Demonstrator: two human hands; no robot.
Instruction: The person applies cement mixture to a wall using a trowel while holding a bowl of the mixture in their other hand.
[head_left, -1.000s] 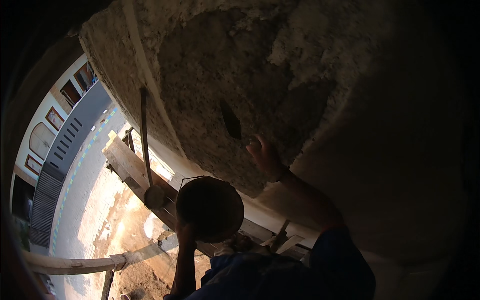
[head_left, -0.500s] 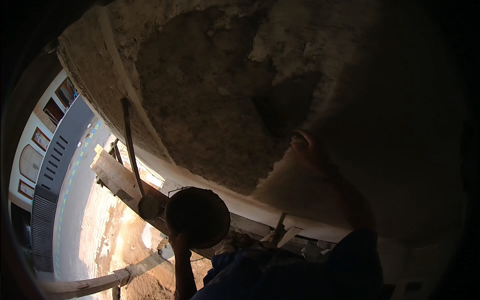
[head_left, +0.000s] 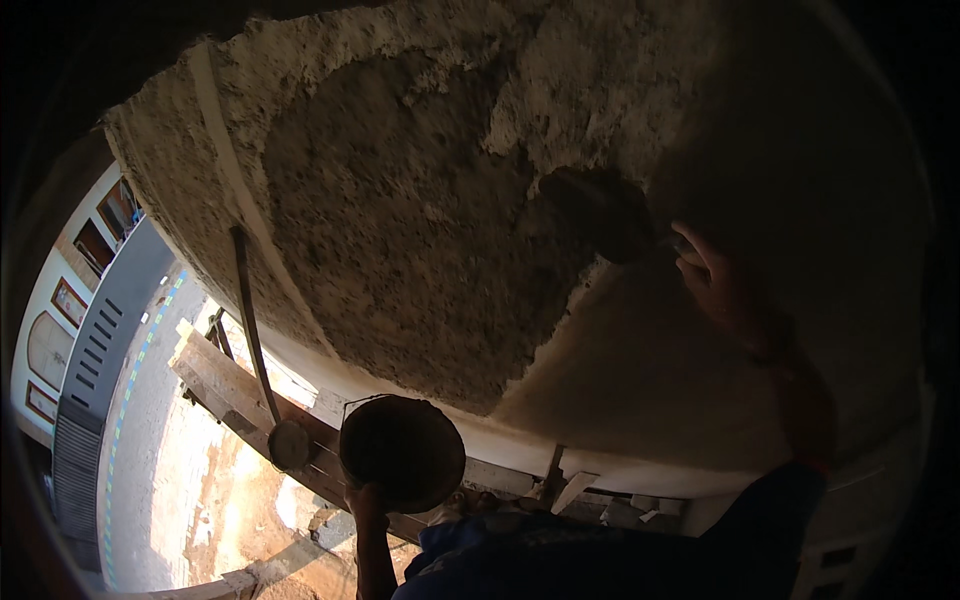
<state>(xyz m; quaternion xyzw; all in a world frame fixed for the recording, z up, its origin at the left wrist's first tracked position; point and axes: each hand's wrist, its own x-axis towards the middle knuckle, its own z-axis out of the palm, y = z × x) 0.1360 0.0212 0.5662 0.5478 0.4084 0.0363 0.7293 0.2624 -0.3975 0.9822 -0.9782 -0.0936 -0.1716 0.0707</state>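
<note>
My left hand (head_left: 368, 502) grips the near rim of a dark round bucket (head_left: 402, 455), whose inside is too dark to read. Stretched out to the right, my right hand (head_left: 708, 275) is closed round the handle of a trowel (head_left: 612, 222). Its dark blade lies against or very close to the wall, at the right edge of a rough patch of dark mortar (head_left: 400, 230). Smoother, shaded wall surface (head_left: 640, 370) lies below and right of the blade. Deep shadow blurs the blade's outline.
A long straight bar (head_left: 255, 320) leans on the wall at left, near a small round container (head_left: 289, 445). Below runs a wooden plank (head_left: 225, 385). Broken pieces (head_left: 620, 512) lie along the wall's foot. Sunlit paving and a grey gate (head_left: 95, 345) show far left.
My right hand has moved right and slightly up with the trowel, along the mortar's edge. My left hand still holds the bucket, which sits a little lower in view.
</note>
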